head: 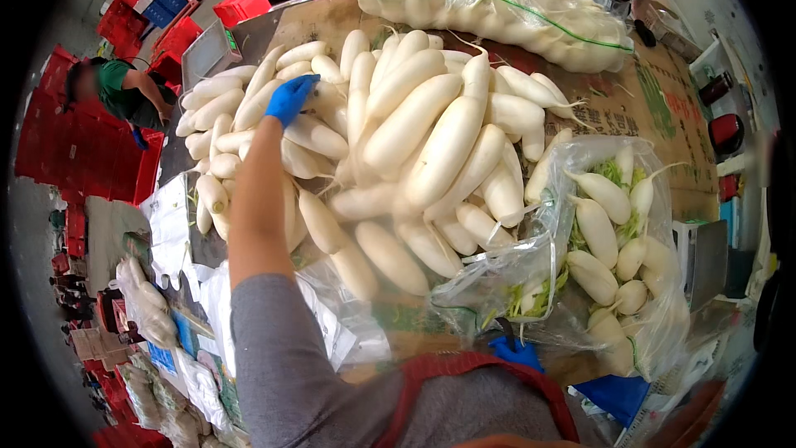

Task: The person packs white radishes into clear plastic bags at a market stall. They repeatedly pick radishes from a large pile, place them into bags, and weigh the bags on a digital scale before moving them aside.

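A large heap of white daikon radishes (pixel 429 155) covers the table. My left hand (pixel 291 99), in a blue glove, reaches out over the left part of the heap and touches the radishes there; its fingers point right, and whether it grips one cannot be told. Close to my body, my right hand (pixel 517 353), also blue-gloved, is at the table's near edge beside a dark handle-like thing, partly hidden by my apron. Just to its right lies an opened clear plastic bag (pixel 668 298) holding smaller radishes with green leaves.
A full clear bag of radishes (pixel 497 18) lies along the far edge. A scale (pixel 210 53) stands at the far left. White plastic bags (pixel 171 230) hang at the left edge. A person in a green shirt (pixel 118 84) bends beside red crates (pixel 74 143).
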Demonstrator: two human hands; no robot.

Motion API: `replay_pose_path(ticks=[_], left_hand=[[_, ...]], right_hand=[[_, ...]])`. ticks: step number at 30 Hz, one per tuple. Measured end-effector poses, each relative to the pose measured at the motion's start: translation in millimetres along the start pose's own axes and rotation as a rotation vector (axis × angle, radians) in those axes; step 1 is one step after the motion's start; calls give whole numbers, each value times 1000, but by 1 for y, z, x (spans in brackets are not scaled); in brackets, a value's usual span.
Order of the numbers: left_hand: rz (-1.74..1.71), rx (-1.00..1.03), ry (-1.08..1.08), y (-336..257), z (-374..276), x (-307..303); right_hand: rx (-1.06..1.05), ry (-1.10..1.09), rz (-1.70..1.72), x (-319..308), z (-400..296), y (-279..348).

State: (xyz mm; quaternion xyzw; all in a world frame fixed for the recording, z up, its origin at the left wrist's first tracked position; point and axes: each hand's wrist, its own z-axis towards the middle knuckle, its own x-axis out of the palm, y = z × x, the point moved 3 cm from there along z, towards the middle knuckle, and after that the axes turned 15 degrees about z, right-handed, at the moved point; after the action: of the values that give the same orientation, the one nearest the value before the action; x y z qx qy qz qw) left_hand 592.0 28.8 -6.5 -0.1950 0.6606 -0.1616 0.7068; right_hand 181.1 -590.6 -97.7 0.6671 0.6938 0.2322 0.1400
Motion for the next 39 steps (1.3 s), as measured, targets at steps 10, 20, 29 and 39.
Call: replay_pose_path(ticks=[10, 20, 29, 39], left_hand=[[-53, -6, -67, -8, -14, 5], [5, -183, -228, -31, -20, 6], [32, 90, -317, -3, -21, 12], [114, -273, -417, -21, -35, 15]], right_hand=[[-141, 69, -26, -19, 19, -23], [-52, 5, 89, 5, -4, -1], [-124, 115, 28, -4, 9, -8], [-126, 14, -87, -5, 1, -9]])
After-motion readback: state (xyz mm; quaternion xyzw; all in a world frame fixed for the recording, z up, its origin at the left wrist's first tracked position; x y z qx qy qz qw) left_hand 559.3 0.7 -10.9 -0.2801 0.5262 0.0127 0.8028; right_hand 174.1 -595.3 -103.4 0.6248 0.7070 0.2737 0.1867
